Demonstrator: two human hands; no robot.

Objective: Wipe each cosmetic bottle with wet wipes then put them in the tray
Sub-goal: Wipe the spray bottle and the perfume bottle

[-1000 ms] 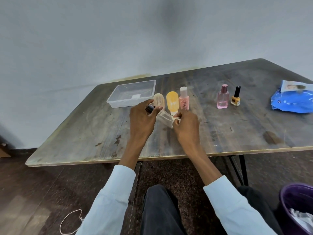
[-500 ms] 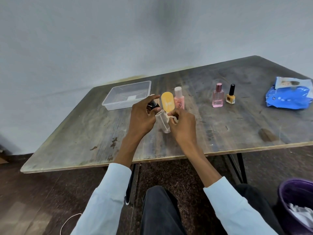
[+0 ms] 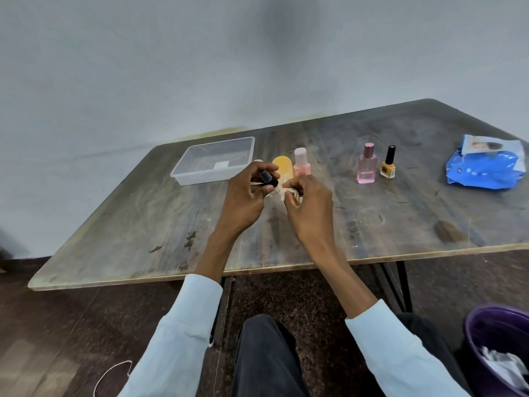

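Overhead, a plain grey wall backs a worn wooden bench (image 3: 400, 213) with scuffed, stained planks and a pale edge; dark flooring lies below. A clear plastic tray (image 3: 183, 174), rectangular and shallow, sits at the far left of the bench; only a small white label shows through its floor. Near the bench centre, the left hand (image 3: 246, 196) has its fingers curled round a small bottle with a dark cap (image 3: 267, 179), held above the surface. The right hand (image 3: 310, 204) pinches a crumpled wet wipe (image 3: 282, 191) against it, fingers clamped. Behind the hands stand a yellow rounded bottle (image 3: 283, 167) and a pink bottle with a white cap (image 3: 302, 164). Well to the right stand a square pink glass bottle (image 3: 366, 169) and a yellow nail polish (image 3: 388, 167), just beside each other. A blue wipes packet (image 3: 486, 167) lies crumpled at the far right. A purple bin (image 3: 475, 328) on the floor holds white crumpled material.
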